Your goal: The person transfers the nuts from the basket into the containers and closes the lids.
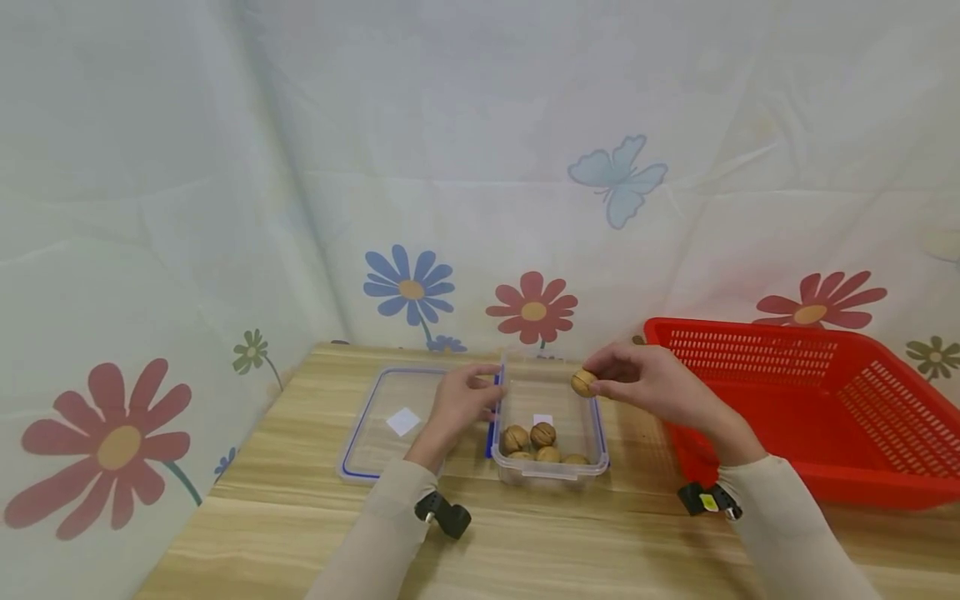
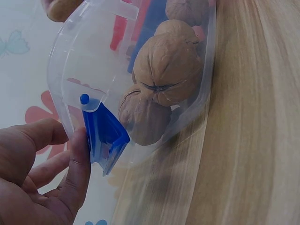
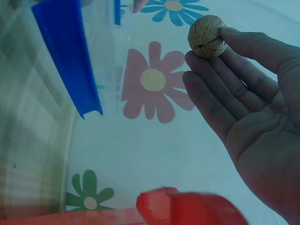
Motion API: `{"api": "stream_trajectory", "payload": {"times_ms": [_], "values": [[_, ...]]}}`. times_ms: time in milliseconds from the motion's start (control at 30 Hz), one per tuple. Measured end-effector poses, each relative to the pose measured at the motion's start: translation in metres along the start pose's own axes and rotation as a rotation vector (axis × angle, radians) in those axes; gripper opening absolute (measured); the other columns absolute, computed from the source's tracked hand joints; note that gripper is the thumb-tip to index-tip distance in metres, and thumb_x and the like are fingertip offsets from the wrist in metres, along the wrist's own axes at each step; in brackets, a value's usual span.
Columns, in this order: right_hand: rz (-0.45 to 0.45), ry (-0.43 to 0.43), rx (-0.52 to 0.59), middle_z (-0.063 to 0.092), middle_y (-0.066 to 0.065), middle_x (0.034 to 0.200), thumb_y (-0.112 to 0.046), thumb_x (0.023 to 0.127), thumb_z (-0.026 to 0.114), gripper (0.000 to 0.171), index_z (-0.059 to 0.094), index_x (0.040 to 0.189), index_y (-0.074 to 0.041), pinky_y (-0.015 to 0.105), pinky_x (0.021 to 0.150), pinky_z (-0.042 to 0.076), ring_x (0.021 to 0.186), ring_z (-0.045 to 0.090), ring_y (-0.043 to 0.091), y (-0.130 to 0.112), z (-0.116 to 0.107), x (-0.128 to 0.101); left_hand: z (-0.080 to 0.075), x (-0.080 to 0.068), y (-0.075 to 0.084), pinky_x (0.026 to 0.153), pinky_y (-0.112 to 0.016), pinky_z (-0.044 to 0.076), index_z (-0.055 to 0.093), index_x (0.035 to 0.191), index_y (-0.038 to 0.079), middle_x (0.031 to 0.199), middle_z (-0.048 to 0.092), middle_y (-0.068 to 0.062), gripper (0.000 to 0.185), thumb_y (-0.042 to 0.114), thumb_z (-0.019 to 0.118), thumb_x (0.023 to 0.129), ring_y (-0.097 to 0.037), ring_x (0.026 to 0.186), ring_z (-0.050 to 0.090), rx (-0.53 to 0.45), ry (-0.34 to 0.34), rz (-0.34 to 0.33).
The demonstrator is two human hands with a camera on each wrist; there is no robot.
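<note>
A walnut (image 1: 583, 382) is pinched between the thumb and fingertips of my right hand (image 1: 652, 383), held above the right rim of a clear plastic box (image 1: 540, 387). My left hand (image 1: 459, 404) grips the box's left edge, with thumb and fingers at the rim beside a blue latch (image 2: 104, 136) that hangs open. Several walnuts (image 1: 543, 434) lie in the near end of the box. A blue latch (image 3: 70, 56) also shows on the box's other side in the right wrist view.
Left of the box lies its clear lid (image 1: 358, 454) with a blue seal and a white label (image 1: 403, 422), partly behind my left hand. A large red plastic basket (image 1: 862, 485) stands at the right. Behind the wooden table (image 1: 525, 542) hangs a flowered curtain (image 1: 480, 167).
</note>
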State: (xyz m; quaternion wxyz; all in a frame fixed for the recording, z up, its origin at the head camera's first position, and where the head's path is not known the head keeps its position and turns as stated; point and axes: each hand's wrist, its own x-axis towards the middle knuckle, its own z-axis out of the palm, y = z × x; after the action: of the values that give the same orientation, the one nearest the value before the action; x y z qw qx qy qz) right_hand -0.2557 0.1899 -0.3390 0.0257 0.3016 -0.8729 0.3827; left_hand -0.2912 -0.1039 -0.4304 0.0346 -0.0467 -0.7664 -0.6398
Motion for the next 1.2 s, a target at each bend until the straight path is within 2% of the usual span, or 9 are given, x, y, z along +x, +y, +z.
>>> {"api": "stream_trajectory", "payload": {"times_ms": [267,500,900,1200], "values": [[-0.007,-0.049,-0.025,0.076,0.0,0.106,-0.012,0.095,0.082,0.024,0.074,0.117,-0.007,0.033,0.089,0.065,0.098,0.073,0.02,0.006,0.018,0.003,0.0,0.0,0.0,0.065,-0.035,0.067,0.069,0.136,0.0,0.105,0.074,-0.019,0.041,0.003,0.076,0.096,-0.021,0.073,0.072,-0.001,-0.005,0.001],[-0.016,-0.092,-0.035,0.075,-0.002,0.105,-0.01,0.094,0.082,0.022,0.075,0.115,-0.008,0.033,0.089,0.064,0.096,0.073,0.018,0.01,0.025,0.005,0.0,0.0,0.001,0.064,-0.033,0.067,0.069,0.136,0.0,0.104,0.074,-0.019,0.041,0.004,0.076,0.096,-0.02,0.073,0.072,-0.003,-0.005,-0.001],[-0.024,-0.156,-0.127,0.075,-0.007,0.102,-0.012,0.094,0.083,0.018,0.077,0.111,-0.012,0.032,0.085,0.065,0.092,0.069,0.015,0.016,0.033,0.01,-0.001,0.001,-0.001,0.063,-0.033,0.067,0.069,0.136,0.0,0.105,0.074,-0.02,0.042,0.004,0.077,0.095,-0.02,0.073,0.071,-0.011,-0.005,0.002],[-0.034,-0.196,-0.142,0.075,-0.006,0.101,-0.011,0.094,0.082,0.017,0.077,0.111,-0.01,0.03,0.083,0.064,0.089,0.068,0.013,0.014,0.037,0.012,-0.001,0.001,-0.001,0.063,-0.033,0.067,0.07,0.135,0.0,0.103,0.073,-0.019,0.041,0.003,0.077,0.095,-0.02,0.072,0.072,-0.004,-0.002,0.008]]}}
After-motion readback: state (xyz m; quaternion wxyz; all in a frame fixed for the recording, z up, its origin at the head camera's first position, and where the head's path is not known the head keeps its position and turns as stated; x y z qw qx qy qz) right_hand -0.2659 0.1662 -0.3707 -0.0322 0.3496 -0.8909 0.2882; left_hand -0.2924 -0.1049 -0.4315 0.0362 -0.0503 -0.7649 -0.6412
